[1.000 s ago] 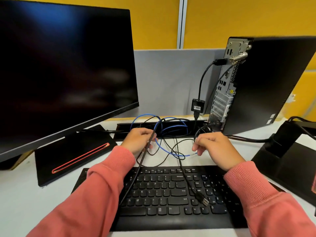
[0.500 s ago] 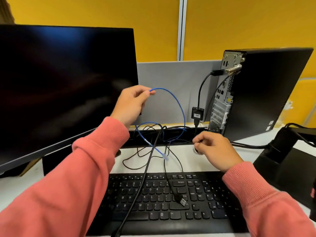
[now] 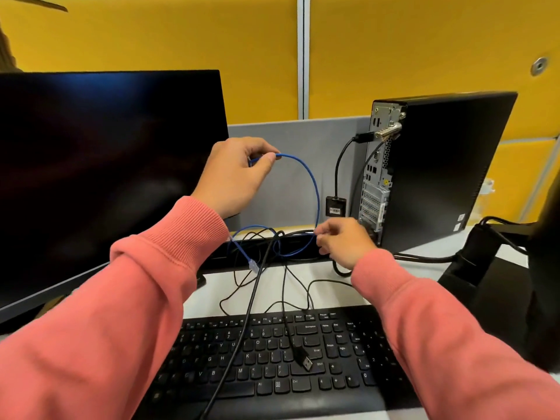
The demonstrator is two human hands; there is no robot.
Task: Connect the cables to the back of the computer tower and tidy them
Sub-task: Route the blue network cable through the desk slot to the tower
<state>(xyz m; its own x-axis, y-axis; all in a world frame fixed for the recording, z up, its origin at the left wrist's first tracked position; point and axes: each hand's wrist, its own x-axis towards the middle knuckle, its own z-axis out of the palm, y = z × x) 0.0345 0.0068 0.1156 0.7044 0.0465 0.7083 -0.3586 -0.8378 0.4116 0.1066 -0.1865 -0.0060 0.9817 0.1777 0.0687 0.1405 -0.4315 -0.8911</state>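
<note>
Pinching a blue cable: a person at an office desk worked two-handed on the leads behind a computer, seen from a head-worn camera.
Monitor (image 3: 100, 177): stood dark, to the outer side of the raised left fingers.
Left hand (image 3: 233, 177): was lifted in front of the grey partition (image 3: 291, 165), thumb and forefinger closed narrowly on the blue cable (image 3: 313, 183), the other fingers curled.
Blue cable: arched from the left fingertips over and down to the right fingertips; another stretch looped below, its clear plug (image 3: 253, 265) hanging free beneath the left wrist, just above the desk (image 3: 272, 292).
Black cables (image 3: 254, 286): lay tangled on the desk below both hands, one thick lead running across the keyboard (image 3: 272, 359) toward the camera.
USB plug (image 3: 305, 360): rested loose on the keys, well below the right fingers.
Right hand (image 3: 345, 241): was held low, fingertips drawn together on the blue cable's lower end, grip narrow.
Adapter (image 3: 335, 205): hung just above the right fingers from a black lead plugged high into the tower.
Computer tower (image 3: 439, 168): stood upright just beyond the right knuckles, its port panel turned toward the hands.
Sleeves (image 3: 121, 313): were pink, covering both forearms.
</note>
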